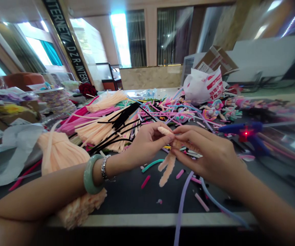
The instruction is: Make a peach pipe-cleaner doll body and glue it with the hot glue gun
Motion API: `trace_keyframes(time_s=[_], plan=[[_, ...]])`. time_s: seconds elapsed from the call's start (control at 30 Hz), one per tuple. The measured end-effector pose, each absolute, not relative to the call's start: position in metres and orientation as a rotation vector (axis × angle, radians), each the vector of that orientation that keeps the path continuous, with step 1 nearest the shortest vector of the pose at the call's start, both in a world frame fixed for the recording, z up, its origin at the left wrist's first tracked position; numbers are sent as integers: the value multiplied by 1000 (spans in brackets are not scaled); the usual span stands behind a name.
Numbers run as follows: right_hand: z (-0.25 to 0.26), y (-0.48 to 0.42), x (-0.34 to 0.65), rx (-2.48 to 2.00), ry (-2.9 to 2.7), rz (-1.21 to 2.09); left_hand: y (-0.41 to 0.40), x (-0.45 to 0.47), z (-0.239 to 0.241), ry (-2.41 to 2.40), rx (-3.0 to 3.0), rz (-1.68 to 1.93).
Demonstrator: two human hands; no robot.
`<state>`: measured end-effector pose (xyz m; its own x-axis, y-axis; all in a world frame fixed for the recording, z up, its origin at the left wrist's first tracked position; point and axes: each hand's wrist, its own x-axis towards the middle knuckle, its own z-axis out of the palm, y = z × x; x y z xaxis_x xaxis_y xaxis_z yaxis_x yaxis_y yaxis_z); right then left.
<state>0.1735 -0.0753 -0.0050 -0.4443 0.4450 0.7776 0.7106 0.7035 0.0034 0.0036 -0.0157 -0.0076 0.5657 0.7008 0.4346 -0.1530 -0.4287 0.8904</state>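
At the far left, a crumpled white plastic bag (6, 157) lay on the table (127, 201), and a loose peach pipe cleaner bundle (60, 153) sat beside it, partly under the left forearm (40, 191), which wore a pale green bangle (92, 174) and a silver chain bracelet (105, 167). A second fuzzy peach clump (81, 208) poked out below that arm, close to the table's pale front edge (147, 220), and could have been knocked off if the arm had swept sideways. Behind the left hand (147, 147) lay a fan of peach and black pipe cleaners (111, 128). The left fingers (160, 138) were closed in a pinch on a peach pipe cleaner piece (165, 130), and the right fingers (188, 136) curled in against it from the other side, so the right hand (206, 155) shared the grip. Peach strands (166, 167) hung below both hands above the table, free to snag on the cut teal and pink scraps beneath them. A long purple pipe cleaner (182, 205) ran off the front edge. Further right, a blue glue gun (247, 135) rested with its red light lit, which suggested it was on; a hot tip could have scorched the right hand or the fuzz if either had drifted that way.
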Motion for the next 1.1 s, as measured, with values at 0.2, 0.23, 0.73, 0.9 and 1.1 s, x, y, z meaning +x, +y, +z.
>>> trace_keyframes(time_s=[0.2, 0.23, 0.73, 0.9, 1.1], plan=[[-6, -76, 175, -900, -2060, -424, -16, 4, -6, 454, 1760, 1032], [-6, -76, 176, -901, -2061, -419, -16, 4, -5, 452, 1770, 1034], [-5, -76, 177, -925, -2025, -320, -15, 2, -7, 393, 1781, 1024], [-2, -77, 174, -918, -1986, -358, -15, 2, -7, 383, 1777, 1021], [0, -79, 172, -969, -1913, -423, -15, 3, -7, 339, 1764, 1020]])
